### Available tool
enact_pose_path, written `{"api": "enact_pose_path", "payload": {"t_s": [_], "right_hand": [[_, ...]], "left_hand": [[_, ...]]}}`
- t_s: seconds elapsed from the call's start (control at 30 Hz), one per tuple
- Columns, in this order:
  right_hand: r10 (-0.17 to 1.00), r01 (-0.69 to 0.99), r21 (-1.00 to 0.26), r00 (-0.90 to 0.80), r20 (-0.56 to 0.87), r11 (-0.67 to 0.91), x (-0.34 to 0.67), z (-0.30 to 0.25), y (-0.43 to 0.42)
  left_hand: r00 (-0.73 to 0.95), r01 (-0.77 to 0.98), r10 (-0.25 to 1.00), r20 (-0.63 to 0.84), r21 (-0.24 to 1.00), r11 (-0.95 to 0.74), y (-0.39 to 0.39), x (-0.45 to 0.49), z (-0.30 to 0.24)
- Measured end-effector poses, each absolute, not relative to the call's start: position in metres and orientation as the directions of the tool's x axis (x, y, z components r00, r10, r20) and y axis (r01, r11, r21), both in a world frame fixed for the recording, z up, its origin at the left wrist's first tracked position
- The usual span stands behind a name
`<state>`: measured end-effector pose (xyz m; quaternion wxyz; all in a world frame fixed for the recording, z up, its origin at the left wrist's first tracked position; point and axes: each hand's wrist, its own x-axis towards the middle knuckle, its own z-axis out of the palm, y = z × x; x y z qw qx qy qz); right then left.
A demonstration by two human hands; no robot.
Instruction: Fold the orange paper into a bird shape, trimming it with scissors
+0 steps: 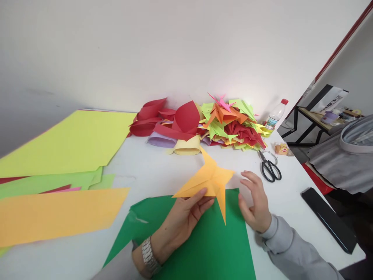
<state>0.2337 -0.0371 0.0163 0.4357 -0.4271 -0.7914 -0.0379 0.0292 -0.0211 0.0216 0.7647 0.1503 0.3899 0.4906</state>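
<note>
A folded orange-yellow paper star [212, 175] with several pointed arms is held up over a green paper sheet [204, 249]. My left hand [189, 214] pinches its lower edge, thumb on top and fingers beneath. A metal watch sits on that wrist. To the right of the star, my right hand [255, 202] is raised with fingers curved and apart, and nothing is between them. The nearest point of the star is a little left of its fingertips, apart from them.
Behind lie a pile of folded paper stars [230, 124] and rolled red paper pieces [186, 118]. Yellow sheets [72, 144] and an orange strip [58, 214] cover the left. At right are scissors [270, 169], a bottle [275, 114], a wrapped snack [281, 149] and a black phone-like slab [328, 219].
</note>
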Motion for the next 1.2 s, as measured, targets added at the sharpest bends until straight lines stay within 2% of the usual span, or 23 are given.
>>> {"api": "enact_pose_path", "payload": {"t_s": [0.1,0.27,0.4,0.5,0.53,0.6,0.63,0.7,0.73,0.8,0.87,1.07,1.2], "right_hand": [[0.647,0.733,-0.15,-0.462,0.606,0.664,0.233,0.011,-0.033],[0.693,0.738,-0.028,-0.62,0.369,0.675,0.233,0.006,-0.028],[0.69,0.719,-0.011,-0.662,0.293,0.695,0.24,0.003,-0.021],[0.678,0.687,-0.051,-0.699,0.227,0.725,0.247,0.002,-0.016],[0.676,0.677,-0.069,-0.711,0.195,0.732,0.249,0.003,-0.014],[0.67,0.662,-0.104,-0.729,0.14,0.742,0.252,0.005,-0.012],[0.668,0.657,-0.12,-0.735,0.118,0.744,0.254,0.006,-0.012],[0.664,0.649,-0.149,-0.743,0.089,0.746,0.255,0.009,-0.011],[0.664,0.647,-0.162,-0.744,0.08,0.745,0.256,0.01,-0.012],[0.667,0.648,-0.177,-0.742,0.073,0.741,0.257,0.011,-0.012],[0.668,0.649,-0.177,-0.741,0.076,0.74,0.258,0.011,-0.013],[0.663,0.648,-0.148,-0.743,0.094,0.747,0.258,0.012,-0.016],[0.655,0.647,-0.102,-0.749,0.1,0.756,0.258,0.014,-0.018]], "left_hand": [[0.214,-0.568,0.859,-0.466,0.656,0.497,-0.026,0.033,0.017],[0.175,-0.347,0.875,-0.45,0.804,0.483,-0.033,0.037,0.01],[0.238,-0.183,0.882,-0.407,0.873,0.453,-0.033,0.035,0.014],[0.149,-0.031,0.927,-0.345,0.935,0.353,-0.027,0.025,0.014],[0.052,0.044,0.962,-0.267,0.963,0.265,-0.024,0.02,0.013],[-0.112,0.221,0.991,0.071,0.974,-0.045,-0.017,0.011,0.011],[-0.112,0.327,0.965,0.238,0.926,-0.19,-0.014,0.006,0.01],[0.025,0.452,0.895,0.445,0.794,-0.407,-0.009,-0.001,0.007],[0.165,0.464,0.866,0.473,0.738,-0.491,-0.007,-0.004,0.007],[0.425,0.441,0.795,0.433,0.668,-0.599,-0.006,-0.007,0.005],[0.574,0.435,0.74,0.352,0.634,-0.639,-0.006,-0.007,0.004],[0.637,0.494,0.725,0.263,0.582,-0.646,-0.009,-0.004,0.001],[0.637,0.5,0.719,0.279,0.56,-0.66,-0.01,0.0,-0.001]]}}
